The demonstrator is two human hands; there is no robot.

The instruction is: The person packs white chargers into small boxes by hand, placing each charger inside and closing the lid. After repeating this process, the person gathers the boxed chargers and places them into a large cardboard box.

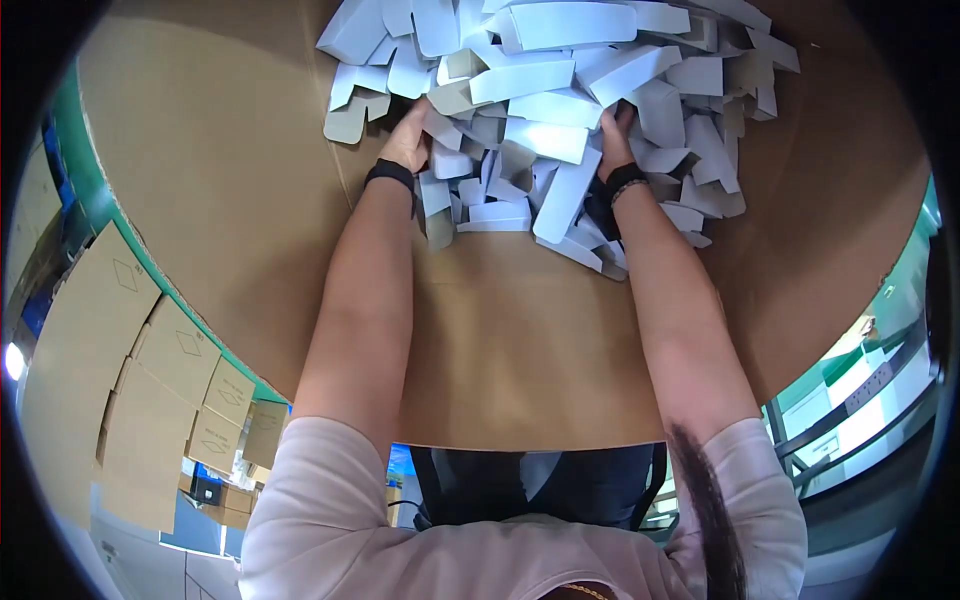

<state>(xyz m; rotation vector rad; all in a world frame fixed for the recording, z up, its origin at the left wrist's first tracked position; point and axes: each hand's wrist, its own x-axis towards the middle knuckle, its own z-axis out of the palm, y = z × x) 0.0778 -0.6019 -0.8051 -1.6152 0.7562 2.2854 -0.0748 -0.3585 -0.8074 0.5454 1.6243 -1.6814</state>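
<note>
A loose heap of small white folding cartons (547,138), many with flaps sticking out, lies at the far side of a large brown cardboard box (520,340). Both my arms stretch down into this box. My left hand (408,140) is pushed in at the heap's left edge; its fingers are hidden under the cartons. On the heap's right side my right hand (617,143) reaches in among the cartons, thumb and a finger showing apart, the other fingers covered. Several cartons lie between the two hands. Dark bands circle both wrists.
The big box's near edge (530,449) runs in front of my body. At the left, flat brown cartons (80,370) are stacked beyond a green rim (150,255). Dark metal framework (850,400) stands outside the box at the right. A dark chair (540,485) shows below the near edge.
</note>
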